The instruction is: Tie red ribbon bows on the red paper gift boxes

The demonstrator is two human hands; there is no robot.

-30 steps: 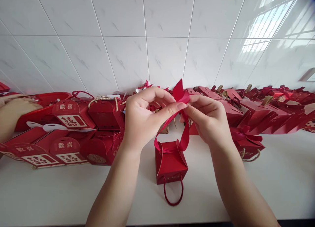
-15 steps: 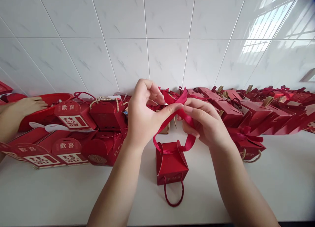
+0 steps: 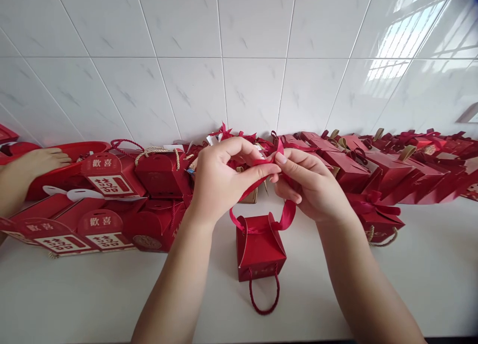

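Observation:
A small red gift box (image 3: pixel 261 249) stands on the white table, its dark red cord handle hanging toward me. Through the top of the box runs a red ribbon (image 3: pixel 287 214), which rises on both sides to my hands. My left hand (image 3: pixel 227 177) pinches the ribbon between thumb and forefinger above the box. Right beside it, my right hand (image 3: pixel 306 179) has its fingers closed on the ribbon too, with the fingertips of both hands nearly touching. The ribbon is partly hidden behind the fingers.
Red boxes with white labels (image 3: pixel 108 184) stand at the left. Many red boxes with ribbons (image 3: pixel 388 170) line the tiled wall at the right. Another person's hand (image 3: pixel 48 160) is over a red basin (image 3: pixel 89 147) at the far left. One bow-tied box (image 3: pixel 381 222) sits nearer, right.
My left fingertips have come closer to the right ones and the thumb and forefinger have closed on the ribbon. The ribbon ends that stood up are now mostly pulled down. The box has stayed put.

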